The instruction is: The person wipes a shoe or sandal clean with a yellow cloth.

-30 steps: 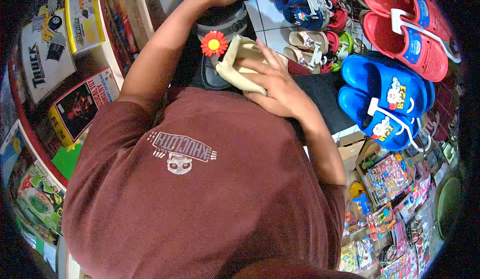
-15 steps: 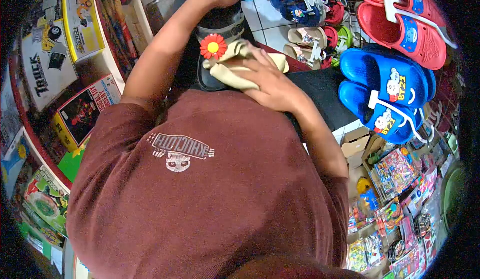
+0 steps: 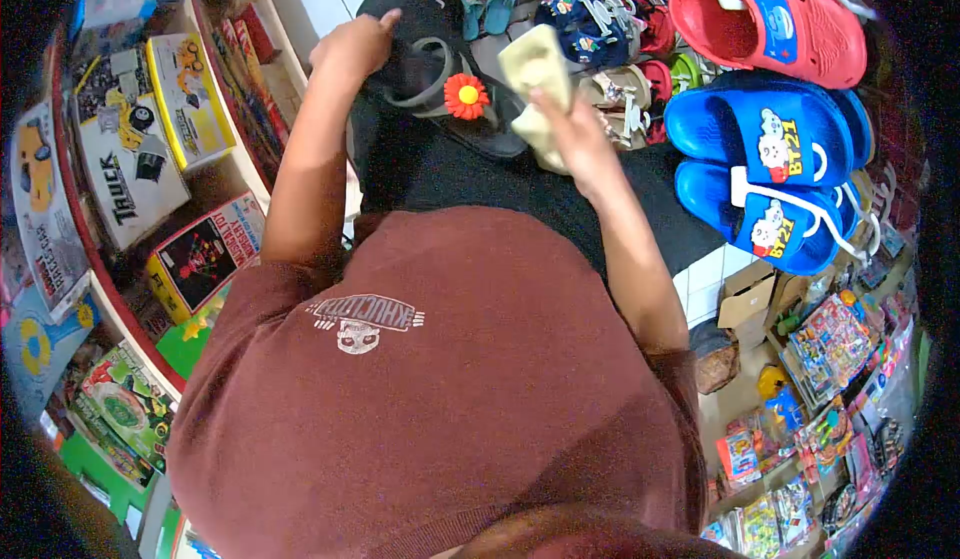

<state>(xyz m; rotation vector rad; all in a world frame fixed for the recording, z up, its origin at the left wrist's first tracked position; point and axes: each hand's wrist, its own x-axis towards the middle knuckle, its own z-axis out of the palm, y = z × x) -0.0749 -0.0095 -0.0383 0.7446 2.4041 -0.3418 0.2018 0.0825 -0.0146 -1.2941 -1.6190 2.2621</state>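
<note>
A cream cloth [image 3: 540, 64] hangs folded from my right hand [image 3: 580, 139], whose fingers are closed on it. Just left of the cloth lies a black sandal [image 3: 490, 137] with a grey strap and a red flower [image 3: 466, 97] with a yellow centre. It rests over the black-clad lap. My left hand [image 3: 355, 44] is at the upper left, beside the dark rounded end of the footwear, with its fingers mostly curled. Whatever it grips, if anything, is hidden.
Blue slippers [image 3: 765, 144] and red clogs [image 3: 780, 34] hang on the right. Small light-blue sandals [image 3: 485, 4] lie on the tiles beyond. Boxed toys [image 3: 130, 159] line the left shelf. Packaged toys [image 3: 830, 344] and an open cardboard box [image 3: 745, 304] stand at lower right.
My right hand has lifted the cloth off the sandal and moved right. My left hand has moved left and down. The flower appears farther right, and more of the sandal shows.
</note>
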